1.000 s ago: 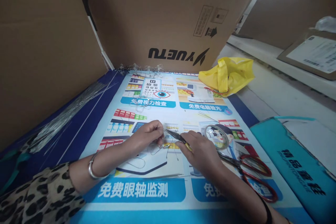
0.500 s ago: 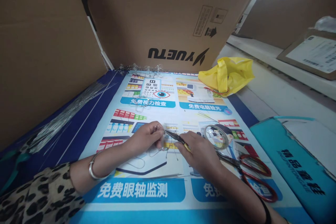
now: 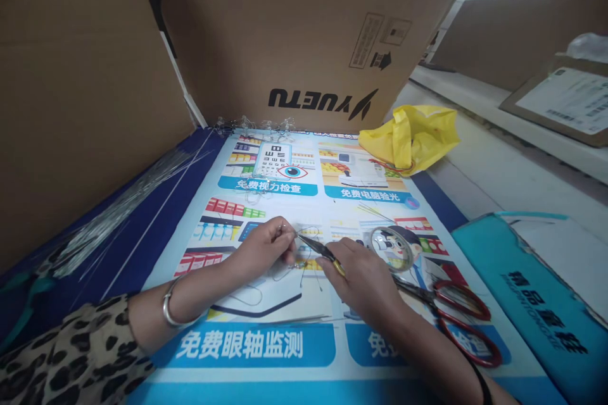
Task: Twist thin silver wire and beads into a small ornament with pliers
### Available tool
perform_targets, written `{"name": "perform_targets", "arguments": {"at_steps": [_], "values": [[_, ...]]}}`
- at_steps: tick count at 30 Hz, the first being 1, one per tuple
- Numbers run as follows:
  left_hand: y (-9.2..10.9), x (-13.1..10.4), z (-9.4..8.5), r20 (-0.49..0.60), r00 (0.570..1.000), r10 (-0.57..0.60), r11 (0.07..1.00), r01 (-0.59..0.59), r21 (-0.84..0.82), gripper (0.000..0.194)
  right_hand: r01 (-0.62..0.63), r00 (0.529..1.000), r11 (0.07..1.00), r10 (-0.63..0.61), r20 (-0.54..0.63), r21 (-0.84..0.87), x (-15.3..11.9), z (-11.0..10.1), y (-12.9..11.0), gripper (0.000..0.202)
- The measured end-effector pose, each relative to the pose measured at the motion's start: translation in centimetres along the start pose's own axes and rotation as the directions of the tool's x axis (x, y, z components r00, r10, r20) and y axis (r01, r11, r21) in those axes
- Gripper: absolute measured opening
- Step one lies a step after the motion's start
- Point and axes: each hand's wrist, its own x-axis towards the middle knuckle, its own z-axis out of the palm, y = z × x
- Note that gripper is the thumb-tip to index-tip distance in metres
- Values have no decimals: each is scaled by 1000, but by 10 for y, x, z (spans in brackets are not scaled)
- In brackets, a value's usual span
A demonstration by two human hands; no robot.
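Near the middle of the printed sheet (image 3: 285, 209), my left hand (image 3: 270, 242) pinches a small piece of thin wire (image 3: 304, 278), whose bent strands hang below the fingers. My right hand (image 3: 358, 272) is wrapped round fine-nosed pliers (image 3: 313, 244) with yellow on the handle. The tips of the pliers meet the wire at my left fingertips; the exact grip is too small to make out. To the right of my right hand lie red-handled scissors (image 3: 463, 304), partly behind the wrist, and a clear round tape roll (image 3: 392, 249).
Cardboard (image 3: 285, 25) stands upright behind and at the left. Wire bundles (image 3: 114, 215) lie on the left, near teal handles (image 3: 28, 304). Wire pieces (image 3: 256, 126) line the back edge. A yellow bag (image 3: 411, 139) and a teal box (image 3: 536, 291) are at the right.
My left hand has shifted very slightly, and the wire strands below it hang a little differently. The pliers and my right hand are almost where they were.
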Motion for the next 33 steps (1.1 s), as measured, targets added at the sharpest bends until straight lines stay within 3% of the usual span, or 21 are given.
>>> {"name": "perform_targets", "arguments": {"at_steps": [16,25,33], "values": [[-11,2,1,-67,997,47,990,-38,133,16,-74,997,990,70,39,118,3,3,-8,27],[0,0,-1,83,994,-73,969,91,-231,19,-70,995,978,55,84,195,5,6,0,25],[-4,4,-7,155,986,-63,936,113,-334,23,-36,998,985,29,47,171,5,10,4,24]]}}
